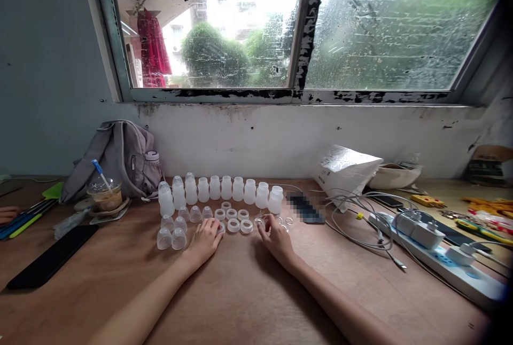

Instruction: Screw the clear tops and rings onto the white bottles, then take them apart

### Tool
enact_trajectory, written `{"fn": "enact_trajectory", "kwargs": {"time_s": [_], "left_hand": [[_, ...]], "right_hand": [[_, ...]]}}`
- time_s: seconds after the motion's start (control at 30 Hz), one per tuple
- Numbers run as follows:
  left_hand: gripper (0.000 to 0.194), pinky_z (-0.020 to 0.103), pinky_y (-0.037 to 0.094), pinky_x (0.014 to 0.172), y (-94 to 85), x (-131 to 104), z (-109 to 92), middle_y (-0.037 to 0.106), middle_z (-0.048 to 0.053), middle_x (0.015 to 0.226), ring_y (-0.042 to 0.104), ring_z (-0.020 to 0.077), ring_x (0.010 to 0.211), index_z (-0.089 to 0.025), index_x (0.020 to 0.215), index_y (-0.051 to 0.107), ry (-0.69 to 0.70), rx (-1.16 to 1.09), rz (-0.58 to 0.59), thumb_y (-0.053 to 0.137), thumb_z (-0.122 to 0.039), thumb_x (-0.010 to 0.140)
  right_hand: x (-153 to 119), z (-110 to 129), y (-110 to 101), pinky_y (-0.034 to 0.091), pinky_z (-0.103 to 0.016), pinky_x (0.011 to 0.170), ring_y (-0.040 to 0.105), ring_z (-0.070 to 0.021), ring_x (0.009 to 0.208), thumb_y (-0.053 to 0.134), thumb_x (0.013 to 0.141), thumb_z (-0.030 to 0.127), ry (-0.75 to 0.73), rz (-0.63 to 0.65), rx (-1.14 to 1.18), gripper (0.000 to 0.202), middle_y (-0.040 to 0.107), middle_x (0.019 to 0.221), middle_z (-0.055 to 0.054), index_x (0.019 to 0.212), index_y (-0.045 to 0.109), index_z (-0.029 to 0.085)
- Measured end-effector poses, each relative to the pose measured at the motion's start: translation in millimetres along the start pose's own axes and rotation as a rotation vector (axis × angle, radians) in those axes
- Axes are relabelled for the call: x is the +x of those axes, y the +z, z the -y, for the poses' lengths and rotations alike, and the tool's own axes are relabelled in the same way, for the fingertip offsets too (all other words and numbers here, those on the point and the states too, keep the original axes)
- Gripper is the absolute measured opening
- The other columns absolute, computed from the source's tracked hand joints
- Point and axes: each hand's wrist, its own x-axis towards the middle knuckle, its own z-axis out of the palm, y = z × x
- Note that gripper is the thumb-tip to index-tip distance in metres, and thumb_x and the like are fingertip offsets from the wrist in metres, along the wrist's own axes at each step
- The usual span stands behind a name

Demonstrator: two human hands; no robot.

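Near the middle of the table, my left hand [206, 237] rests palm down, its fingers curled together over a white screw ring [221, 228] that they partly hide. My right hand [277, 239] is closed in a pinch among small clear rings [289, 221]; what sits between thumb and fingers is too small to make out. Several white screw rings [233, 225] lie flat between the hands. Behind them, small frosted bottles [226, 188] stand in a curved row, the leftmost ones with clear tops. Clear dome caps [179, 238] are grouped left of my left hand.
A dark, partly blurred phone [306, 208] lies right of the bottles, beside tangled cables [352, 227] and a power strip [441, 259]. At left are a black flat case [52, 259], a drink cup [105, 195] and a grey backpack [120, 158]. Another person's hand [8, 213] shows at the left edge.
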Motion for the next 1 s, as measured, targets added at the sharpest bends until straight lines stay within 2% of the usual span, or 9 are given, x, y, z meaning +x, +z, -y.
{"fn": "enact_trajectory", "kwargs": {"time_s": [0.1, 0.2, 0.33, 0.4, 0.53, 0.67, 0.8, 1.0], "left_hand": [[0.010, 0.034, 0.043, 0.073, -3.2, -1.6, -4.0, 0.055, 0.004, 0.088, 0.052, 0.0203, 0.084, -0.019, 0.085, 0.047, 0.032, -0.076, -0.025, 0.043, -0.028, 0.083], [0.012, 0.034, 0.043, 0.077, -7.9, -3.9, -9.6, 0.055, 0.004, 0.091, 0.053, 0.0192, 0.088, -0.020, 0.088, 0.043, 0.092, -0.216, -0.142, 0.046, -0.030, 0.082], [0.019, 0.033, 0.043, 0.083, -14.5, -8.1, -22.7, 0.054, 0.005, 0.103, 0.052, 0.0185, 0.098, -0.021, 0.094, 0.040, 0.092, -0.429, -0.328, 0.050, -0.031, 0.081], [0.022, 0.034, 0.043, 0.082, -16.7, -10.2, -29.3, 0.054, 0.006, 0.103, 0.052, 0.0188, 0.098, -0.022, 0.097, 0.040, 0.068, -0.497, -0.356, 0.050, -0.031, 0.080], [0.026, 0.034, 0.042, 0.084, -17.5, -12.4, -33.7, 0.055, 0.007, 0.100, 0.052, 0.0196, 0.097, -0.021, 0.099, 0.042, 0.159, -0.514, -0.236, 0.053, -0.030, 0.078], [0.031, 0.033, 0.042, 0.081, -14.9, -11.5, -30.5, 0.056, 0.006, 0.096, 0.053, 0.0195, 0.091, -0.020, 0.101, 0.046, 0.223, -0.430, -0.135, 0.056, -0.031, 0.074], [0.035, 0.034, 0.042, 0.079, -12.7, -10.9, -31.0, 0.058, 0.005, 0.091, 0.053, 0.0200, 0.087, -0.019, 0.101, 0.048, 0.239, -0.340, -0.051, 0.060, -0.032, 0.071], [0.033, 0.035, 0.040, 0.079, -13.0, -11.9, -34.5, 0.057, 0.005, 0.091, 0.053, 0.0210, 0.087, -0.019, 0.098, 0.048, 0.225, -0.259, 0.015, 0.059, -0.034, 0.071]], "right_hand": [[-7.8, 8.7, -0.5, 0.039, -0.026, 0.058, 0.053, -0.0162, 0.065, 0.042, 0.082, 0.033, -0.225, -0.042, 0.146, 0.020, 0.055, 0.077, -0.004, 0.093, 0.050, 0.018], [-16.9, 22.3, 1.5, 0.042, -0.028, 0.068, 0.053, -0.0175, 0.078, 0.045, 0.081, 0.027, -0.432, 0.014, 0.218, 0.014, 0.054, 0.088, -0.006, 0.091, 0.052, 0.019], [-26.2, 35.8, 6.7, 0.041, -0.032, 0.073, 0.051, -0.0194, 0.083, 0.048, 0.080, 0.022, -0.534, 0.119, 0.221, 0.009, 0.056, 0.089, -0.007, 0.088, 0.053, 0.020], [-29.0, 38.0, 8.0, 0.040, -0.032, 0.074, 0.050, -0.0195, 0.083, 0.049, 0.080, 0.022, -0.554, 0.175, 0.222, 0.007, 0.058, 0.085, -0.005, 0.086, 0.053, 0.020], [-30.1, 36.9, 5.3, 0.039, -0.031, 0.074, 0.051, -0.0186, 0.083, 0.050, 0.078, 0.019, -0.540, 0.247, 0.284, 0.010, 0.059, 0.083, -0.004, 0.087, 0.053, 0.020], [-25.8, 31.7, 1.6, 0.040, -0.030, 0.076, 0.052, -0.0170, 0.085, 0.046, 0.073, 0.010, -0.412, 0.192, 0.386, 0.024, 0.059, 0.088, -0.004, 0.094, 0.052, 0.019], [-21.7, 24.5, 4.2, 0.042, -0.031, 0.075, 0.053, -0.0174, 0.083, 0.044, 0.068, 0.006, -0.270, 0.138, 0.409, 0.030, 0.060, 0.086, -0.005, 0.094, 0.054, 0.017], [-21.7, 20.7, 8.6, 0.042, -0.031, 0.077, 0.053, -0.0169, 0.083, 0.043, 0.065, 0.004, -0.254, 0.127, 0.419, 0.034, 0.059, 0.085, -0.005, 0.094, 0.054, 0.017]]}}
